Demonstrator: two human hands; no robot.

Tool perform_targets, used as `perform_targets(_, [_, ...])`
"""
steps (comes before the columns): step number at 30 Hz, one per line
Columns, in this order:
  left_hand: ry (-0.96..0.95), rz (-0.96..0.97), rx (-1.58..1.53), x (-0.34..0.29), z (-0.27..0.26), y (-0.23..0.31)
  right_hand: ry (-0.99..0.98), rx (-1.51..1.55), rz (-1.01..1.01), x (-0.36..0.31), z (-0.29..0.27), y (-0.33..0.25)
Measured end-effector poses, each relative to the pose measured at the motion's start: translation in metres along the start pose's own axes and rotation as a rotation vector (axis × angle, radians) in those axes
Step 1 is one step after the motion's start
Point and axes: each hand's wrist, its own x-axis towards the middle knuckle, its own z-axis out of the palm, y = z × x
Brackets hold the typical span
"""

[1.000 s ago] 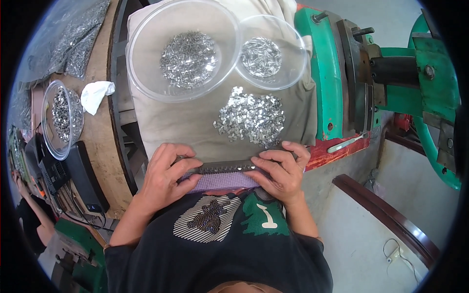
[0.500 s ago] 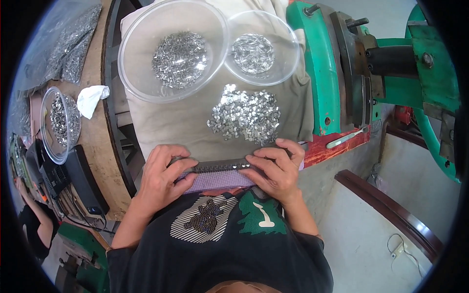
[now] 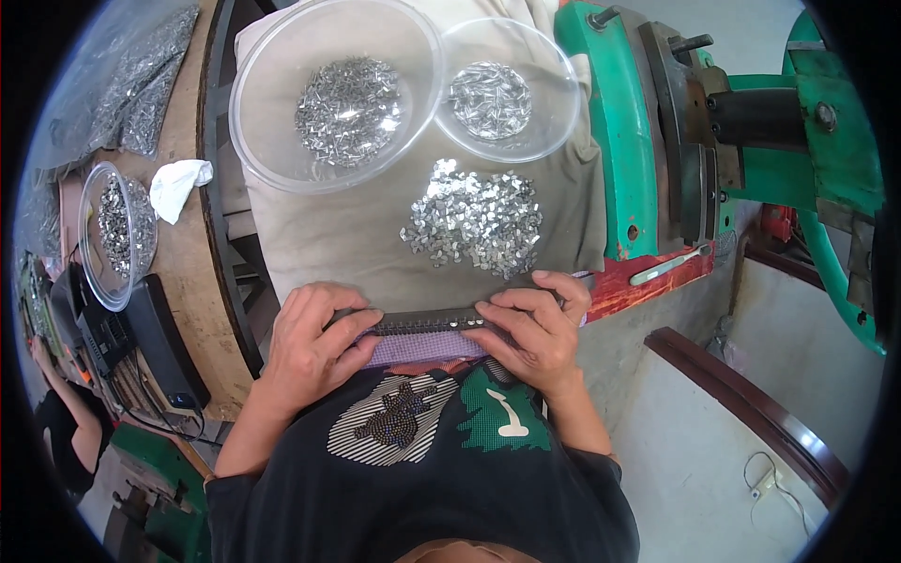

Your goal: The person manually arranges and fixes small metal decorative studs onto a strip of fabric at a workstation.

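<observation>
dark strip (image 3: 427,322) lying crosswise at bench edge, long axis left-right | left hand (image 3: 314,342) and right hand (image 3: 530,324) pinching its two ends, equally near | loose metal pieces (image 3: 474,220) lying just beyond, nearer right

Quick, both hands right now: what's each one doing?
Left hand: fingers curled, pressing the left end of the long dark metal strip.
Right hand: fingers curled, pressing its right end.
</observation>
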Motion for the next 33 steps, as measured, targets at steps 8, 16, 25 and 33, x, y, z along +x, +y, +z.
perform_targets(8, [-0.004,0.028,0.045,-0.002,0.001,0.000,0.002,-0.044,-0.020,0.001,0.000,-0.001])
perform_targets(16, [-0.007,0.012,0.060,-0.002,-0.001,0.004,-0.019,-0.004,0.004,0.000,-0.001,-0.001])
perform_targets(25, [-0.037,-0.027,0.096,0.002,-0.003,0.005,-0.126,0.132,0.161,0.010,-0.008,-0.003])
perform_targets(33, [-0.084,-0.055,0.007,0.004,-0.015,0.008,-0.129,0.112,0.184,0.012,-0.007,-0.007])
